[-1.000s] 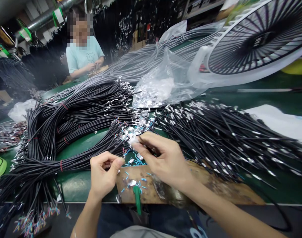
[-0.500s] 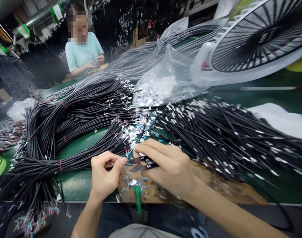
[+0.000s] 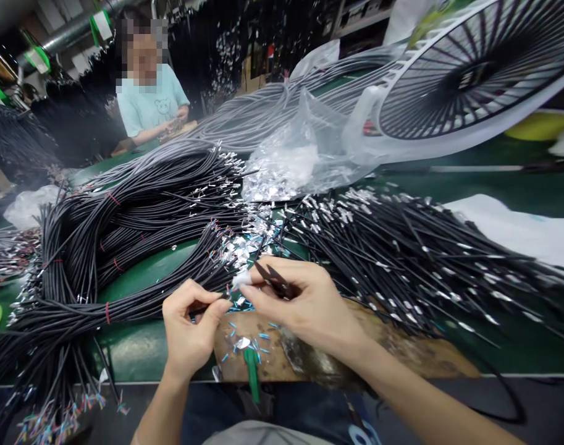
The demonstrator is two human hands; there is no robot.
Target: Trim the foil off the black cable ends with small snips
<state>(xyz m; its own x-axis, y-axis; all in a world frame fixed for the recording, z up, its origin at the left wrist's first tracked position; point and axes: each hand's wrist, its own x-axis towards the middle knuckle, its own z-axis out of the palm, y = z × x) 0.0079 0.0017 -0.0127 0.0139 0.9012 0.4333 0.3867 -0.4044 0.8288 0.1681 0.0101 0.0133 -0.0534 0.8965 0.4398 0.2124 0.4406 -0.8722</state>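
My left hand (image 3: 193, 318) pinches the end of a black cable, whose thin coloured wires (image 3: 228, 289) poke out past the thumb. Just to the right, my right hand (image 3: 304, 300) is closed around dark scissors (image 3: 275, 278), their blades pointing up and to the left. White tape or cloth covers the right index fingertip (image 3: 242, 279), which is close to the coloured wires. Below both hands, a brown board (image 3: 235, 361) carries blue wire scraps, a piece of foil (image 3: 243, 343) and a green strip (image 3: 252, 374).
Bundled black cables (image 3: 138, 216) fill the left, loose foil-tipped ones (image 3: 383, 253) the right. Behind are a clear plastic bag (image 3: 304, 154) of foil scraps, grey cables (image 3: 244, 123) and a large fan (image 3: 471, 77). Across the green table (image 3: 138, 352) sits a person (image 3: 152, 105) in a light blue shirt.
The scissors have swung up, from lying across near the left thumb to pointing upward in my right palm. My right fingertips are now near the wires. The view has shifted slightly.
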